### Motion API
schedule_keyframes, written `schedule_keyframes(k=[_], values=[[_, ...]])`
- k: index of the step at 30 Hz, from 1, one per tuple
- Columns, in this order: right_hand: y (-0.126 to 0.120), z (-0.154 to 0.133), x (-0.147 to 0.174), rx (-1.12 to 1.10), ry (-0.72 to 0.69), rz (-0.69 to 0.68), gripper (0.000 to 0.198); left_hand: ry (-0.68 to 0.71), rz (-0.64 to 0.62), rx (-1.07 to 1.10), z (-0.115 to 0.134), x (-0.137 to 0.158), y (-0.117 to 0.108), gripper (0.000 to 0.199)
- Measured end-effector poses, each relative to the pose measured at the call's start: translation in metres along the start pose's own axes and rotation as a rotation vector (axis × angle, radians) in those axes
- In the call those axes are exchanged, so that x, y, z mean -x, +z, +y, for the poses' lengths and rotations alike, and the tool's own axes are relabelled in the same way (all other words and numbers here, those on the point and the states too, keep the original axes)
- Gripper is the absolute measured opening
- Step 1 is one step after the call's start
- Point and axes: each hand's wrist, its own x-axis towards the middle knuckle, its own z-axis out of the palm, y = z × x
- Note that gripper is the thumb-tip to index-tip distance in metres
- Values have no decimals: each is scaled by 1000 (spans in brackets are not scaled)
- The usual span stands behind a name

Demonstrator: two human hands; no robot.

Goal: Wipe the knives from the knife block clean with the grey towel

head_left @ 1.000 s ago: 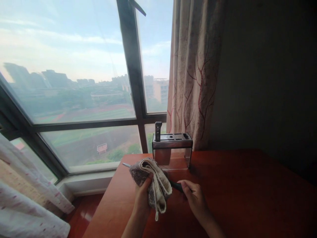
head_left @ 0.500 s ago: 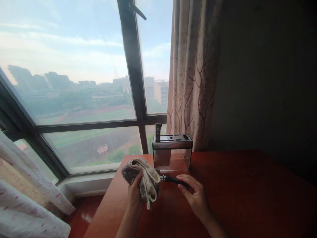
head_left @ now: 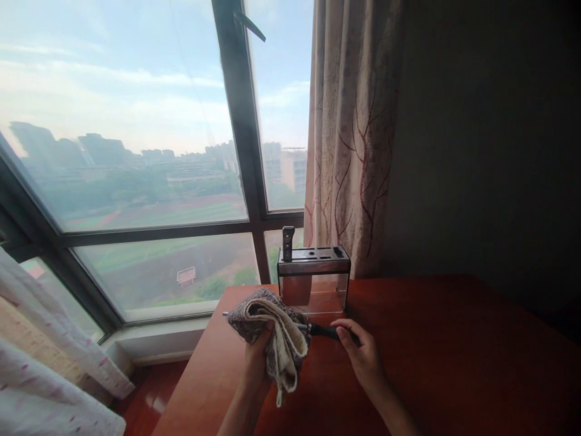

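In my left hand (head_left: 259,357) is a folded grey and cream cloth (head_left: 284,345), wrapped around the metal shaft of what looks like a sharpening steel (head_left: 323,330). The thin tip of the steel pokes out left of the cloth; most of the shaft is hidden. My right hand (head_left: 358,348) grips the end of its black handle between thumb and fingers. Behind the hands stands a clear-sided knife block (head_left: 314,266) with a metal top and several openings. A knife with a dark handle (head_left: 287,243) stands upright in its left end.
The reddish-brown wooden table (head_left: 431,345) lies under my hands, its left edge slanting toward me. A large window (head_left: 158,181) rises behind it. A patterned curtain (head_left: 349,139) hangs behind the block, and a pale curtain (head_left: 49,375) hangs at lower left.
My left hand and the cloth have moved right and slightly down along the steel, toward its handle. The tip now shows at the cloth's left side. My right hand has shifted slightly right.
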Motion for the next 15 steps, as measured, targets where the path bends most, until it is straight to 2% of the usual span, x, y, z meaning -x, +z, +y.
schedule_keyframes(k=[6, 12, 15], values=[[5, -7, 4, 81, -199, -147, 18, -40, -47, -74, -10, 5, 5, 47], [9, -8, 5, 146, -164, -178, 20, 39, -60, -172, 1, 18, 12, 43], [9, -5, 5, 133, -114, -143, 22, -57, -111, -110, 2, 17, 6, 45]])
